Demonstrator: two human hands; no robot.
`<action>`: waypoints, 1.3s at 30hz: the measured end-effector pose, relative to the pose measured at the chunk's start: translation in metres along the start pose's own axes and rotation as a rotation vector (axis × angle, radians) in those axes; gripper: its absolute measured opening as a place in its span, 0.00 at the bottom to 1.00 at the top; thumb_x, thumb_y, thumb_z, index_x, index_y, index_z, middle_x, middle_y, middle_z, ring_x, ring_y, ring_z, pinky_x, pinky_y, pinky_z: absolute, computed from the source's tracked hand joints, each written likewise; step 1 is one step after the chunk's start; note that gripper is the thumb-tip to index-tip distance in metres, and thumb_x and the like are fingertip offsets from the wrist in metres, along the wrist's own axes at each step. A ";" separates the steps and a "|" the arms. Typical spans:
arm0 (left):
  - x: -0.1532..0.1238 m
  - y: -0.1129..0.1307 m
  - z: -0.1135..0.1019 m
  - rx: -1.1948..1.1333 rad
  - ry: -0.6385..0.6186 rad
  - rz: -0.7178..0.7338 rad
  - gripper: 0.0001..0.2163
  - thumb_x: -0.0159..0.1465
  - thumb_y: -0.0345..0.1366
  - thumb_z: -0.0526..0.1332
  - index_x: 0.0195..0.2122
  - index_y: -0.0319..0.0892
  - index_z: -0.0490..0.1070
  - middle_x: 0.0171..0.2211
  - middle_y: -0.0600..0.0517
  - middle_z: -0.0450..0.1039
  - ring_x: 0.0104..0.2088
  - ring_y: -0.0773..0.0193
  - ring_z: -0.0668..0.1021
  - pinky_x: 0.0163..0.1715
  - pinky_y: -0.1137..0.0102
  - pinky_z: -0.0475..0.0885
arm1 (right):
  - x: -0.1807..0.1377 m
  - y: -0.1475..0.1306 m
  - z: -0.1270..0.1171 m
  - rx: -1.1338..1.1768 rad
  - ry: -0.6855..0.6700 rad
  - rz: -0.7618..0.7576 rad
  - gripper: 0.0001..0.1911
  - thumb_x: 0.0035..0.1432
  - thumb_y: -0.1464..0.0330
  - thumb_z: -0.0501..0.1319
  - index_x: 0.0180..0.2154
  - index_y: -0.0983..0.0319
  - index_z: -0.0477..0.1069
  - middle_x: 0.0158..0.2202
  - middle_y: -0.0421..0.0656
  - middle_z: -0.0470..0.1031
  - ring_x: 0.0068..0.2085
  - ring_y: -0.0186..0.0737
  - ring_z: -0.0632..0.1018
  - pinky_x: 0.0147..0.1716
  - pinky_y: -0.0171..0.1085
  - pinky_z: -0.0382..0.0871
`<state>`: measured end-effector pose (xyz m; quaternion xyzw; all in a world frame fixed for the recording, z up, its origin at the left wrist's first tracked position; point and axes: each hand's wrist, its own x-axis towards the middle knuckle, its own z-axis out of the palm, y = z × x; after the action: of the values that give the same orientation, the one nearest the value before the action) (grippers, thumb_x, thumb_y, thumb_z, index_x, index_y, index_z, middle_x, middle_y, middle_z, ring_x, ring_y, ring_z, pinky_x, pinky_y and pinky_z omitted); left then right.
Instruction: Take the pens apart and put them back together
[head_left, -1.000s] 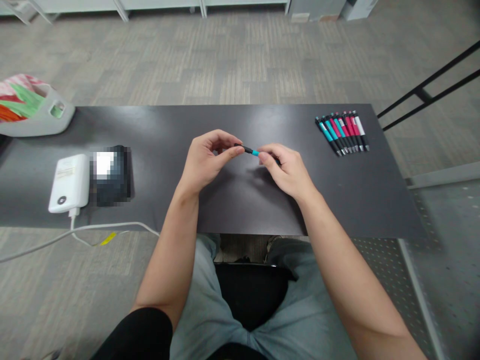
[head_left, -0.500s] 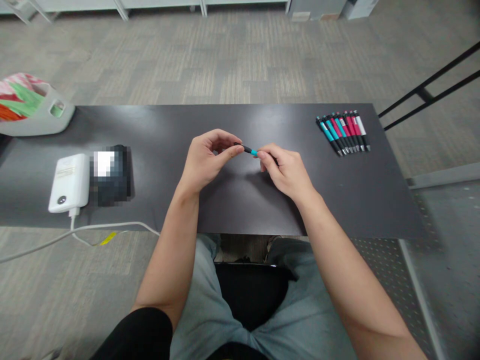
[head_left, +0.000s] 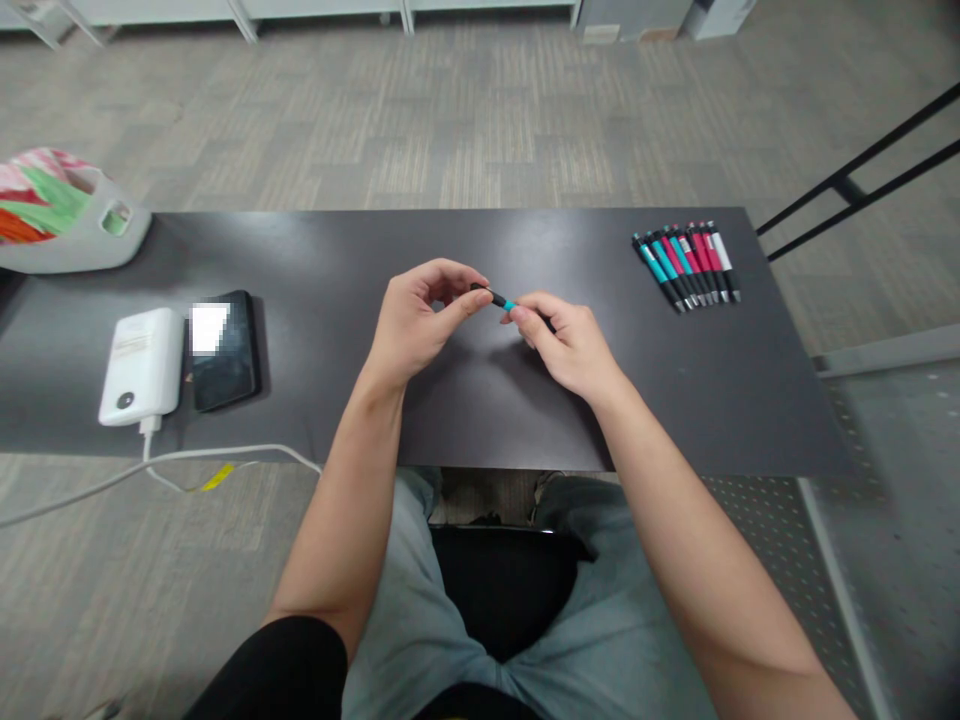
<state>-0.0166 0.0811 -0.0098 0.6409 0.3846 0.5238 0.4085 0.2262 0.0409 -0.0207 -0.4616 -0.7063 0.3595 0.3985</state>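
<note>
Both hands meet over the middle of the dark table point(head_left: 720, 400), holding one black and teal pen point(head_left: 501, 299) between them. My left hand point(head_left: 420, 320) pinches the pen's black end with thumb and fingers curled. My right hand point(head_left: 562, 340) grips the other end, and most of the barrel is hidden inside its fingers. A row of several pens point(head_left: 686, 265) in teal, pink and white with black grips lies side by side at the table's far right, well away from my right hand.
On the table's left lie a white power bank point(head_left: 142, 365) with a white cable point(head_left: 195, 458) hanging off the front edge, and a black phone point(head_left: 223, 348) beside it. A grey basket point(head_left: 71, 215) with colourful contents sits at the far left corner. Black metal bars point(head_left: 855, 185) stand right.
Both hands have shifted slightly closer together around the pen. Otherwise the scene is the same.
</note>
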 end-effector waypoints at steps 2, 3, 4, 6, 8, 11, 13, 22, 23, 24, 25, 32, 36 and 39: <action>0.000 0.000 0.000 -0.023 -0.019 0.006 0.28 0.60 0.67 0.89 0.40 0.46 0.91 0.37 0.48 0.89 0.35 0.60 0.83 0.37 0.65 0.75 | 0.000 0.001 0.001 0.041 -0.018 0.016 0.38 0.81 0.29 0.61 0.48 0.55 0.88 0.31 0.40 0.75 0.35 0.45 0.75 0.41 0.44 0.70; 0.000 0.000 0.000 -0.028 -0.028 0.009 0.28 0.61 0.67 0.89 0.40 0.47 0.91 0.36 0.48 0.88 0.35 0.61 0.82 0.37 0.65 0.75 | 0.000 0.001 0.001 0.063 -0.029 0.022 0.39 0.81 0.28 0.61 0.48 0.55 0.88 0.31 0.40 0.73 0.34 0.45 0.74 0.40 0.45 0.69; 0.001 0.000 0.000 -0.030 -0.035 0.011 0.27 0.61 0.67 0.89 0.40 0.47 0.91 0.36 0.49 0.88 0.34 0.61 0.82 0.37 0.65 0.74 | 0.000 0.001 0.002 0.085 -0.038 0.027 0.40 0.80 0.28 0.60 0.48 0.55 0.89 0.31 0.39 0.72 0.34 0.44 0.72 0.39 0.45 0.68; 0.001 0.000 -0.001 -0.030 -0.050 0.015 0.27 0.62 0.66 0.88 0.41 0.47 0.92 0.35 0.49 0.87 0.34 0.61 0.82 0.37 0.65 0.74 | 0.000 0.001 0.003 0.119 -0.053 0.038 0.41 0.79 0.26 0.60 0.48 0.55 0.88 0.30 0.39 0.69 0.33 0.44 0.71 0.38 0.45 0.67; 0.001 0.000 -0.001 -0.024 -0.066 0.014 0.26 0.63 0.66 0.88 0.41 0.46 0.92 0.35 0.49 0.87 0.34 0.61 0.82 0.37 0.65 0.74 | 0.001 -0.001 0.003 0.139 -0.056 0.053 0.42 0.78 0.25 0.61 0.48 0.55 0.88 0.29 0.38 0.67 0.33 0.44 0.70 0.37 0.44 0.66; 0.001 0.001 -0.003 -0.004 -0.087 -0.006 0.28 0.63 0.67 0.87 0.41 0.46 0.91 0.37 0.48 0.89 0.35 0.59 0.83 0.38 0.65 0.75 | 0.002 -0.005 0.003 0.166 -0.065 0.078 0.42 0.75 0.24 0.63 0.46 0.55 0.87 0.28 0.38 0.65 0.33 0.44 0.70 0.36 0.44 0.65; 0.001 0.002 -0.003 0.004 -0.093 -0.024 0.29 0.61 0.68 0.88 0.41 0.46 0.90 0.37 0.48 0.89 0.36 0.59 0.83 0.38 0.64 0.75 | 0.002 -0.007 0.004 0.195 -0.067 0.091 0.40 0.75 0.25 0.66 0.44 0.55 0.86 0.28 0.37 0.63 0.33 0.43 0.69 0.35 0.43 0.64; 0.000 0.009 0.001 0.015 -0.150 -0.008 0.28 0.63 0.67 0.88 0.42 0.46 0.90 0.35 0.49 0.86 0.35 0.59 0.83 0.39 0.64 0.77 | 0.002 -0.008 0.003 0.294 -0.090 0.148 0.42 0.70 0.22 0.68 0.39 0.55 0.81 0.26 0.34 0.60 0.29 0.39 0.62 0.32 0.43 0.59; 0.001 0.011 -0.003 0.034 -0.163 -0.003 0.28 0.63 0.67 0.88 0.44 0.46 0.90 0.37 0.49 0.87 0.37 0.59 0.84 0.40 0.64 0.78 | 0.001 -0.008 0.002 0.288 -0.087 0.141 0.42 0.71 0.23 0.68 0.39 0.55 0.81 0.26 0.35 0.62 0.29 0.39 0.63 0.32 0.43 0.61; 0.002 0.013 -0.009 0.063 -0.164 0.004 0.29 0.63 0.66 0.88 0.46 0.46 0.90 0.40 0.48 0.88 0.39 0.58 0.85 0.42 0.63 0.79 | 0.001 -0.009 0.002 0.278 -0.076 0.129 0.41 0.72 0.24 0.68 0.39 0.55 0.81 0.26 0.35 0.63 0.29 0.40 0.64 0.33 0.43 0.62; 0.003 0.015 -0.018 0.099 -0.146 0.013 0.29 0.63 0.66 0.88 0.48 0.47 0.90 0.43 0.48 0.89 0.41 0.58 0.85 0.43 0.63 0.79 | 0.001 -0.009 0.001 0.265 -0.059 0.119 0.40 0.73 0.25 0.68 0.39 0.55 0.81 0.26 0.36 0.65 0.30 0.40 0.66 0.34 0.43 0.64; 0.000 -0.020 -0.087 0.425 0.143 -0.027 0.22 0.63 0.56 0.88 0.50 0.50 0.92 0.45 0.48 0.86 0.38 0.57 0.77 0.43 0.63 0.75 | 0.003 0.003 0.001 0.161 0.067 0.113 0.40 0.74 0.24 0.66 0.41 0.54 0.84 0.27 0.37 0.68 0.30 0.41 0.69 0.34 0.42 0.68; -0.007 -0.048 -0.080 0.521 0.046 -0.094 0.17 0.55 0.43 0.90 0.44 0.52 0.94 0.42 0.49 0.86 0.36 0.56 0.76 0.39 0.62 0.72 | 0.003 0.006 0.002 0.094 0.054 0.110 0.37 0.75 0.27 0.68 0.43 0.54 0.86 0.28 0.38 0.70 0.31 0.43 0.70 0.37 0.43 0.70; -0.005 -0.050 -0.068 0.469 -0.006 -0.113 0.08 0.63 0.45 0.85 0.36 0.52 0.91 0.33 0.51 0.85 0.33 0.56 0.77 0.35 0.63 0.68 | 0.004 0.006 0.003 0.079 0.045 0.110 0.36 0.75 0.28 0.69 0.43 0.54 0.87 0.28 0.38 0.71 0.31 0.43 0.70 0.37 0.44 0.70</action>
<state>-0.0882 0.1030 -0.0505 0.6974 0.5298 0.3945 0.2782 0.2250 0.0458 -0.0266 -0.4914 -0.6560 0.3979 0.4120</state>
